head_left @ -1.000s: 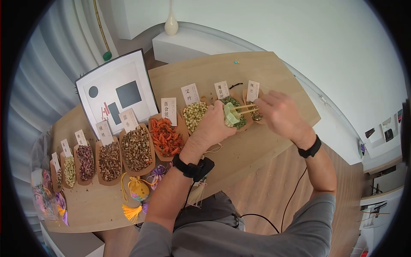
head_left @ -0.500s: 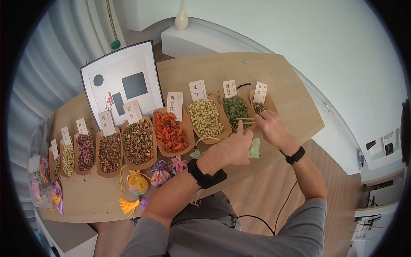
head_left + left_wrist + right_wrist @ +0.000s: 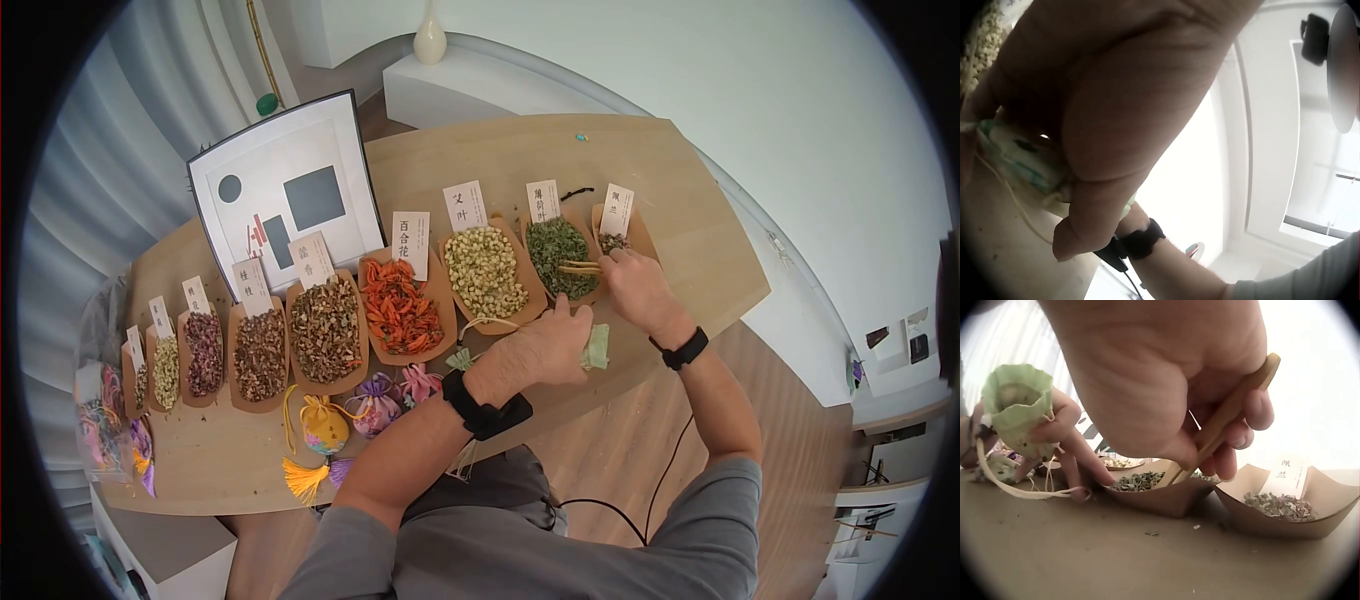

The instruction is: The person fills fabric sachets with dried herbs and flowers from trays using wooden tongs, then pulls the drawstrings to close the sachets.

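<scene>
My left hand [image 3: 545, 345] holds a small pale-green drawstring pouch [image 3: 1019, 419] by its side, its gathered mouth open upward. Part of that pouch shows past the hand in the head view, near the table's front edge. One left finger stretches to the rim of a paper tray [image 3: 1175, 503] of dried green leaves [image 3: 560, 245]. In my right hand [image 3: 645, 290] is a pair of wooden tongs [image 3: 1229, 409], pinched between thumb and fingers. The tips of the tongs dip into the green leaves.
Right of the leaves stands a labelled paper tray of dried herb [image 3: 1282, 506]. Leftward run trays of pale buds [image 3: 487, 270], orange petals [image 3: 400, 305] and several others. A yellow tasselled pouch [image 3: 323, 425] and purple pouch [image 3: 375, 408] lie in front; a framed board [image 3: 285, 190] stands behind.
The green pouch has come down and nearer from over the leaf tray. The tongs have left its mouth and reached into the green leaves, shifting slightly since half a second ago.
</scene>
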### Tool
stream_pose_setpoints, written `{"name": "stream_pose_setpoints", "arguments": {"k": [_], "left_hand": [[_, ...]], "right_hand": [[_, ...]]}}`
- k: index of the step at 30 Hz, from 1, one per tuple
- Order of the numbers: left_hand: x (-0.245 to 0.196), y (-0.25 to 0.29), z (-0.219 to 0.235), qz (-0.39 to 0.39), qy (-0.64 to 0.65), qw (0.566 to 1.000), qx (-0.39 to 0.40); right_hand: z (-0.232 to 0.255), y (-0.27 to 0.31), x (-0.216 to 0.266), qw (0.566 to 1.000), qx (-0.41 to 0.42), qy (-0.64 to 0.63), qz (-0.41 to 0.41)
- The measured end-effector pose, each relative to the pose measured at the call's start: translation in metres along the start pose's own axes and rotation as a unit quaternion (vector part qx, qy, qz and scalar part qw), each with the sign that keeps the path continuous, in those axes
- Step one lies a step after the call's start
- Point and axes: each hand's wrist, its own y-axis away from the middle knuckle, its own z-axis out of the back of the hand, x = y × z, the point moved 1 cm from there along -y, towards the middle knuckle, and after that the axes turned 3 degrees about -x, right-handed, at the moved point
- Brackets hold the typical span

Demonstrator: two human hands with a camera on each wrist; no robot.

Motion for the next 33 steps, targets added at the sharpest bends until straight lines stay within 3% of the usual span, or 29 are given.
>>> {"name": "stream_pose_setpoints", "arguments": {"k": [8, 13, 20, 27, 33], "left_hand": [[0.007, 0.01, 0.02, -0.047, 0.084, 0.989, -0.109], [0.027, 0.003, 0.026, 0.002, 0.079, 0.978, -0.195], [0.037, -0.002, 0.03, 0.051, 0.103, 0.97, -0.216], [0.045, -0.01, 0.032, 0.061, 0.151, 0.957, -0.242], [0.036, -0.006, 0.034, 0.031, 0.176, 0.946, -0.269]], "right_hand": [[0.002, 0.002, -0.002, 1.0, 0.015, -0.012, -0.014], [0.032, 0.002, -0.003, 0.999, -0.031, -0.007, -0.003], [0.086, -0.005, -0.007, 0.997, -0.075, 0.029, 0.007], [0.144, -0.008, 0.013, 0.985, -0.102, 0.098, 0.1], [0.151, -0.013, 0.045, 0.971, -0.079, 0.137, 0.179]]}}
